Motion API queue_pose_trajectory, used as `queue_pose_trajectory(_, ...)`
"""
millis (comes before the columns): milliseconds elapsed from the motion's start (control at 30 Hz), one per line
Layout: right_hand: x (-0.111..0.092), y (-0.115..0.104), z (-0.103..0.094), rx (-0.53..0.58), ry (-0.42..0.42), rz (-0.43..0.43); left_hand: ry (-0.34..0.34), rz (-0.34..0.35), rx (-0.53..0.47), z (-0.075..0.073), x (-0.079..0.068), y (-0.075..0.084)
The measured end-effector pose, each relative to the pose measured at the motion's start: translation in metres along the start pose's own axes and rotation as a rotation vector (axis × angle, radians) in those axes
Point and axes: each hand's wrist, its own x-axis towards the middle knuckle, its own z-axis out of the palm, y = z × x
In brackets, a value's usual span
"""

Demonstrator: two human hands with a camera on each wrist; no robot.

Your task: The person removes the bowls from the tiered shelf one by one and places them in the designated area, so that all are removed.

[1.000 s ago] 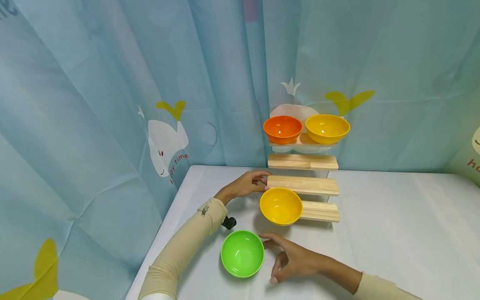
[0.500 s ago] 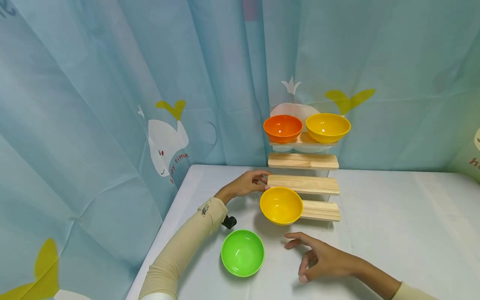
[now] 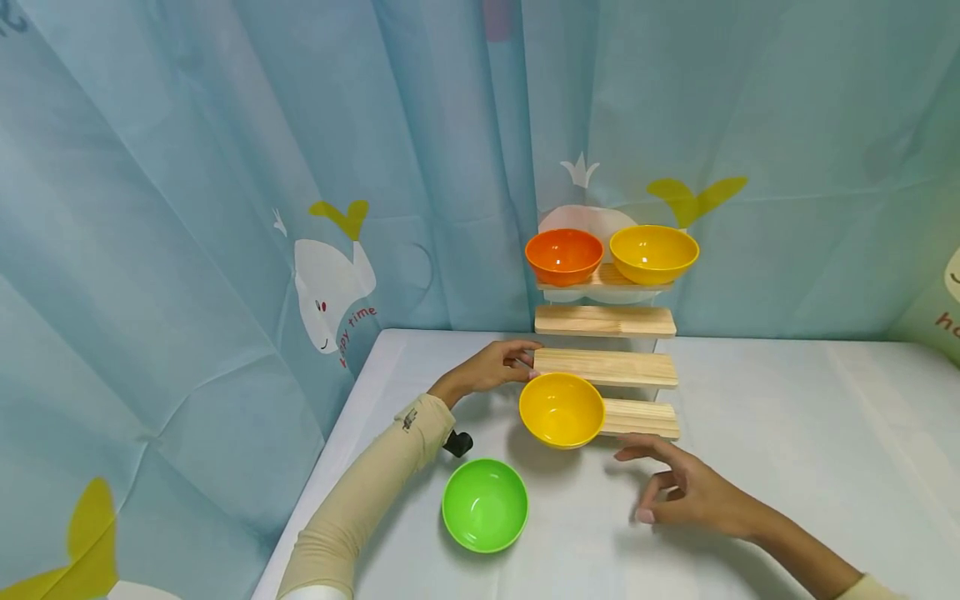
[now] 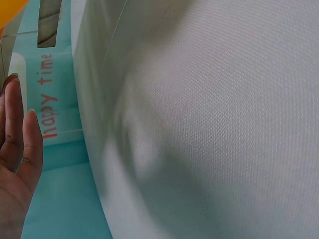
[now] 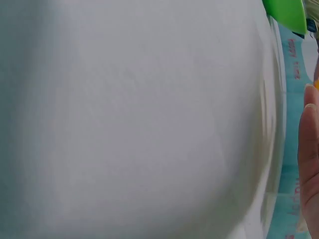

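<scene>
My left hand (image 3: 491, 367) is at the left end of a stepped wooden display rack (image 3: 606, 367), thumb and index finger on either side of a shelf end. In the left wrist view, the fingers (image 4: 15, 119) lie along its clear side panel. Just below the thumb, a yellow bowl (image 3: 562, 410) sits on the left part of the lowest shelf. A green bowl (image 3: 485, 505) stands upright on the table in front. My right hand (image 3: 693, 492) is over the table, front right of the rack, fingers loosely bent and holding nothing.
An orange bowl (image 3: 564, 257) and another yellow bowl (image 3: 654, 254) share the top shelf. Behind the white-covered table (image 3: 795, 433) hangs a light blue curtain (image 3: 450, 167) with whale prints. A small black object (image 3: 458, 443) shows beside the left sleeve.
My right hand has moved away from the green bowl, to the right and slightly back toward the rack. The left hand and all the bowls have stayed in place.
</scene>
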Motion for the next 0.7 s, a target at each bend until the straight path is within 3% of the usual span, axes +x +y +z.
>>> queue_pose_trajectory(133,0.001,-0.003,-0.005,-0.031,0.091,-0.001,-0.002,0.000,-0.008,0.000,0.000,0.000)
queue_pose_trajectory(367,0.009,-0.010,-0.006,-0.113,0.237,0.085,-0.003,-0.001,-0.012,0.000,0.000,-0.001)
queue_pose_trajectory(700,0.028,-0.018,0.001,-0.136,0.322,0.118,0.000,-0.011,0.005,0.000,0.001,-0.002)
